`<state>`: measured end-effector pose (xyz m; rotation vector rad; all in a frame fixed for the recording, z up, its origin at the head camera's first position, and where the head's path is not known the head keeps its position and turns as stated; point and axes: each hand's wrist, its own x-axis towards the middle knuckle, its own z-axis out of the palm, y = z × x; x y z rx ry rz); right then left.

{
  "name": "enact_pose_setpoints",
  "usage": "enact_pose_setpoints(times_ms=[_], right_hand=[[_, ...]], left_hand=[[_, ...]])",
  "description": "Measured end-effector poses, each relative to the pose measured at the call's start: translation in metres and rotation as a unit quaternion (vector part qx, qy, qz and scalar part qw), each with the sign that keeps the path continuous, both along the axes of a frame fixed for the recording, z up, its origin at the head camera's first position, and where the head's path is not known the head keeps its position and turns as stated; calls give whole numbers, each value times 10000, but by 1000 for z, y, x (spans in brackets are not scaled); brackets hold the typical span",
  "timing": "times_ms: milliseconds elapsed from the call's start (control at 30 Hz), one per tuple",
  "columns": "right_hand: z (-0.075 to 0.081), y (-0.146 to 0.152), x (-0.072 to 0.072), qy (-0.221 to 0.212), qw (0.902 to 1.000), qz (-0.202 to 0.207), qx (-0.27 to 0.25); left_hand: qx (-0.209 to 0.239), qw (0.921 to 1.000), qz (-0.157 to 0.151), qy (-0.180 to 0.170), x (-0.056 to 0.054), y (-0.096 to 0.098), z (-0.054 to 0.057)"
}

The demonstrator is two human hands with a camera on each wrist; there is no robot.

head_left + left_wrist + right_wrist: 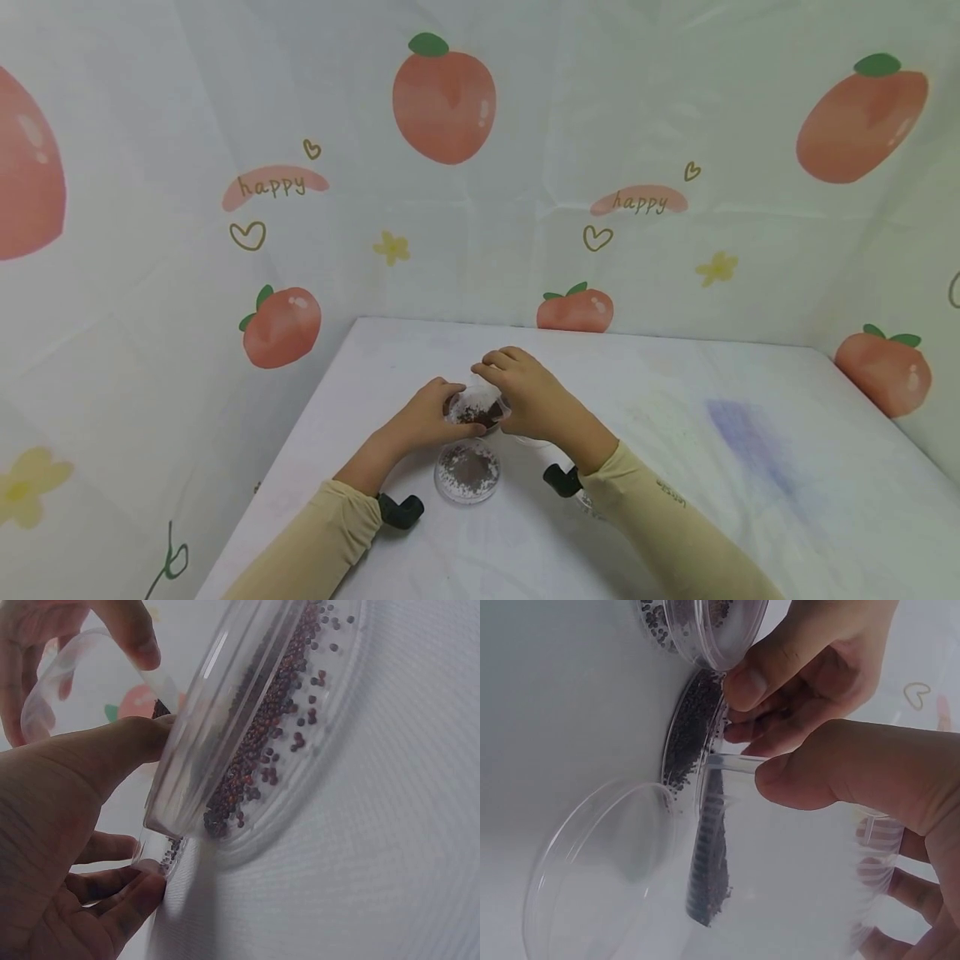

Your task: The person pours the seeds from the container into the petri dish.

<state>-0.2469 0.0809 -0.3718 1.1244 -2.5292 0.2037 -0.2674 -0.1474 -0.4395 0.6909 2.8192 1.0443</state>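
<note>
My left hand (427, 417) holds the rim of a clear round dish (686, 742) of small dark seeds on the table. In the right wrist view its thumb and fingers lie along the dish's edge. My right hand (536, 400) grips a clear round lid (49, 690), tilted over that dish. Thumb and fingers of the right hand span the lid, and part of the seeds shows through it in the right wrist view. Close in front of the left hand stands another clear dish (467, 472) with reddish-dark seeds (262, 742).
A clear round dish or lid (592, 877) lies on the white table (675, 533) by the right hand. Part of another clear dish (590, 505) shows beside the right sleeve. Black wrist devices (401, 511) hang under both forearms. A fruit-print cloth (480, 208) stands behind the table.
</note>
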Motion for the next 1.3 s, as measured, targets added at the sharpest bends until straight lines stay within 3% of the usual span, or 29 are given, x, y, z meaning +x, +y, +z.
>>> enact_pose_setpoints(times_ms=[300,700,900,1133,1300], right_hand=[[0,8,1,-560,9976,-230,-335],[0,29,9,-631,9915,-628,-950],[6,54,12,-1090,9810,-840,-1365],[-3,94,10,-1102,9707,-936,-1917],[-7,119,13,-1413,9534,-1065,-2442]], left_hand=[[47,10000,41,28,-2,0,-5],[-118,9999,99,79,5,2,5],[-151,9998,79,67,9,5,10],[-224,9997,98,83,9,8,10],[-190,9997,51,116,7,8,9]])
